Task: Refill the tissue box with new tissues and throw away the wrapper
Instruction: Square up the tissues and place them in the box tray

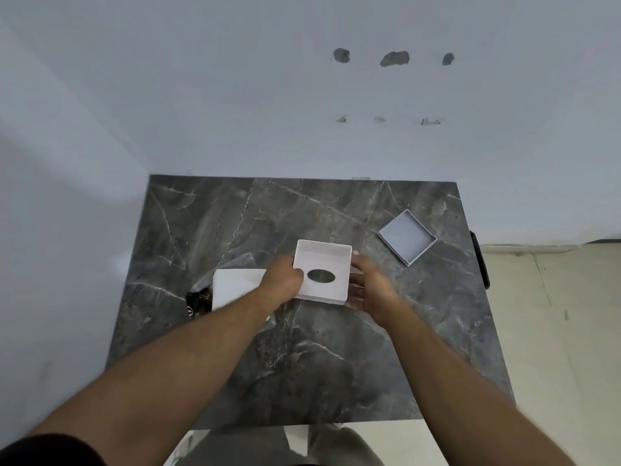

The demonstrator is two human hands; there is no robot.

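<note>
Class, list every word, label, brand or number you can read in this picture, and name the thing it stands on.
No text can be read.
Black wrapper: white printed marks, too small and blurred to read.
Tissue box, lid, tissue stack: plain white, no lettering.

I grip the white tissue box (322,272) between my left hand (281,280) and right hand (369,285), its shallow lid (407,237) lying on the marble table (336,364) at two o'clock.

Person is wearing a short black sleeve (50,450), showing at the left upper arm only. Both forearms are showing bare, without watch or jewellery. Left hand (281,280) and right hand (369,284) are showing ungloved. Grey-beige trousers (255,447) are showing below.
</note>
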